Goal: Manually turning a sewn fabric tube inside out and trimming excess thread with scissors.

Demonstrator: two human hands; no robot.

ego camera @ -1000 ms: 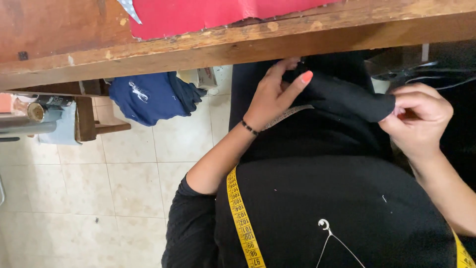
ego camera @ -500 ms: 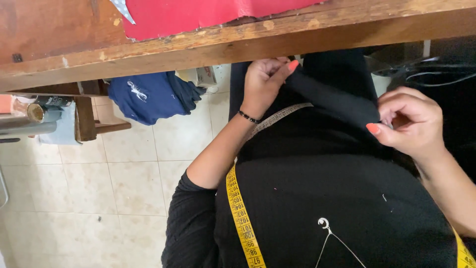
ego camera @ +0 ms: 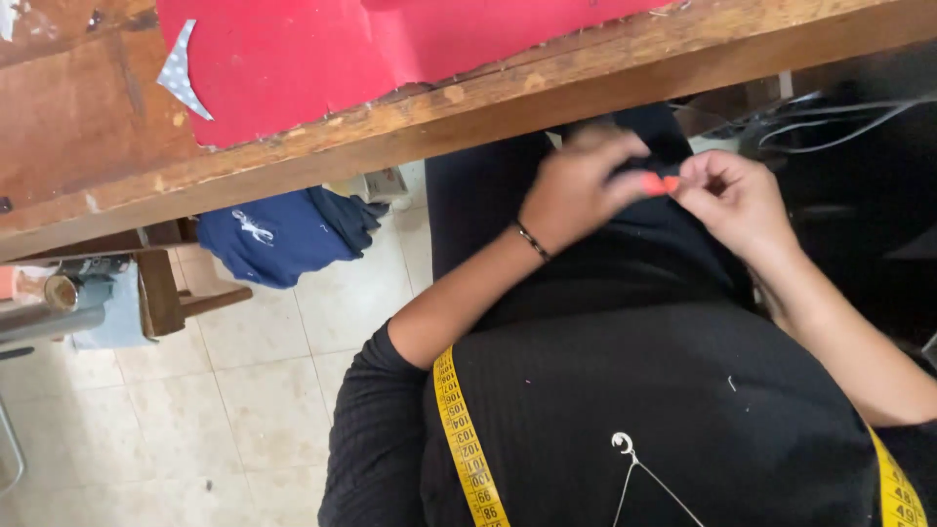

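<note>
I look down at my lap under a wooden table edge point(ego camera: 547, 88). My left hand point(ego camera: 576, 185) and my right hand point(ego camera: 732, 200) meet in front of me, fingertips pinched together on a piece of black cloth point(ego camera: 644, 244) that lies over my lap. A thin bracelet sits on my left wrist. A yellow tape measure point(ego camera: 464, 444) hangs round my neck over my black top. What exactly lies between the fingertips is too small to tell.
Red fabric point(ego camera: 390, 44) lies on the table top. On the tiled floor point(ego camera: 224, 390) to the left stand a wooden stool with a blue garment point(ego camera: 278, 234) on it and some metal parts point(ego camera: 59, 293). Cables point(ego camera: 830, 122) hang at the right.
My hands have come together: the right hand moved left and up, and the left hand closed, so both now pinch the black cloth at one spot. The view tilted up a little.
</note>
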